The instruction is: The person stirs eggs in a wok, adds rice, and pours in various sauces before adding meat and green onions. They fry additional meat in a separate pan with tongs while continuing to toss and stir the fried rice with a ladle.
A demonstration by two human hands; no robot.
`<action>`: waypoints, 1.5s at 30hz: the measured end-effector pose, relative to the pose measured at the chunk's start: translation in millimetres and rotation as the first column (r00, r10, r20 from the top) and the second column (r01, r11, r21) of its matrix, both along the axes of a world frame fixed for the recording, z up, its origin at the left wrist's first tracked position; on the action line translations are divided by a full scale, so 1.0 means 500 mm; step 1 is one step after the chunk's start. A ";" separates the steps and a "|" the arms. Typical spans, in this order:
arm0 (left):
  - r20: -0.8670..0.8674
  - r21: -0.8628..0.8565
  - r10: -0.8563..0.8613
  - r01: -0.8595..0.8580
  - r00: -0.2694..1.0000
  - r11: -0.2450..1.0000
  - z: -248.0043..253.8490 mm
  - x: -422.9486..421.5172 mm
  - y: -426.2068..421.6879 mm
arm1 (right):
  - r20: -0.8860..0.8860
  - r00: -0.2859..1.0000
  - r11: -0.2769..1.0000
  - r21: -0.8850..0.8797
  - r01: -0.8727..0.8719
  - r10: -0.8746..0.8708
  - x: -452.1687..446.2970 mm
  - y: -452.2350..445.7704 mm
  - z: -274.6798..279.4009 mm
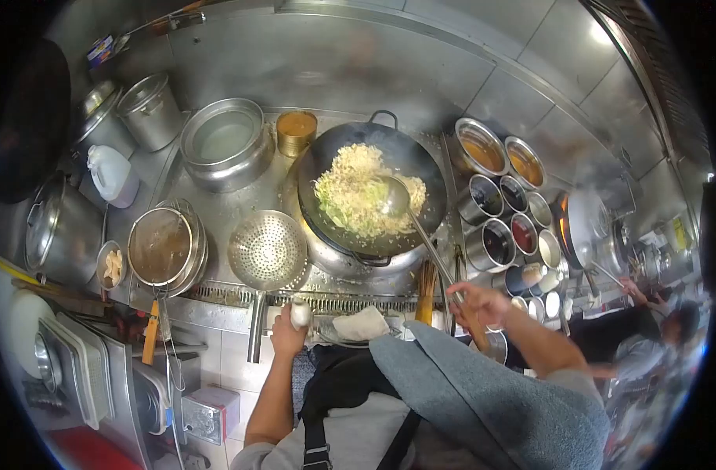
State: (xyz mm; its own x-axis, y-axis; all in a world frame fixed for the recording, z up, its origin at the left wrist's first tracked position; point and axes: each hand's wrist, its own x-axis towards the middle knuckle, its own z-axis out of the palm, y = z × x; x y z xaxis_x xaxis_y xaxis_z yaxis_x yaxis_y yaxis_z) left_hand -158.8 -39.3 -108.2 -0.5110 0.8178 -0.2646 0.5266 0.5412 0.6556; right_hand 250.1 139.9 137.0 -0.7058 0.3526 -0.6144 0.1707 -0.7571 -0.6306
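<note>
My right hand is closed round the wooden grip of a long ladle. The ladle's metal bowl rests in pale yellow, rice-like food mixed with chopped green leaves. This food lies in a large black wok on the stove. My left hand is closed on a small white bundle that looks like bunched cloth, by the stove's front edge. Just beyond it is a perforated strainer, its handle pointing towards me. A folded white cloth lies to the right of that hand.
Left of the wok stand a wide metal pot, an orange-filled tin and a mesh sieve. Several sauce containers crowd the right side. A bamboo brush stands at the front. Another person works at far right.
</note>
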 end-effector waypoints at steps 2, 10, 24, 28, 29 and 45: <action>0.244 -0.020 -0.167 0.177 0.955 0.984 -0.007 -0.052 0.000 | 0.300 0.949 0.991 0.123 0.060 -0.095 -0.007 -0.023 0.011; 0.964 0.043 0.035 -0.285 0.264 0.958 0.160 -0.035 0.182 | 0.592 0.757 0.217 0.806 -0.552 -0.275 -0.119 0.143 0.011; 0.925 0.079 0.095 -0.430 0.368 0.900 0.105 0.228 0.423 | 0.866 0.439 0.181 0.484 -0.856 -0.240 -0.106 0.149 -0.027; 0.917 0.120 0.051 -0.394 0.396 0.911 0.117 0.219 0.406 | 0.838 0.350 0.252 0.477 -0.842 -0.419 -0.211 0.207 -0.110; 0.917 0.119 0.050 -0.390 0.397 0.913 0.112 0.218 0.405 | 0.838 0.348 0.256 0.478 -0.840 -0.420 -0.196 0.191 -0.120; 0.968 0.017 0.049 -0.259 0.245 0.966 0.129 0.193 0.408 | 0.877 0.373 0.261 0.453 -0.853 -0.304 -0.201 0.101 -0.127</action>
State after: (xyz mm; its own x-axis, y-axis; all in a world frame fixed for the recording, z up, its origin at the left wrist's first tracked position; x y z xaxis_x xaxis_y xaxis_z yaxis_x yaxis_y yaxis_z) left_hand -62.1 164.6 -43.8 -0.0894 0.8323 -0.5470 -0.6238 0.3814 0.6822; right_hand 149.4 190.5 73.4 -0.3388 0.8695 -0.3596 0.9401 0.3286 -0.0912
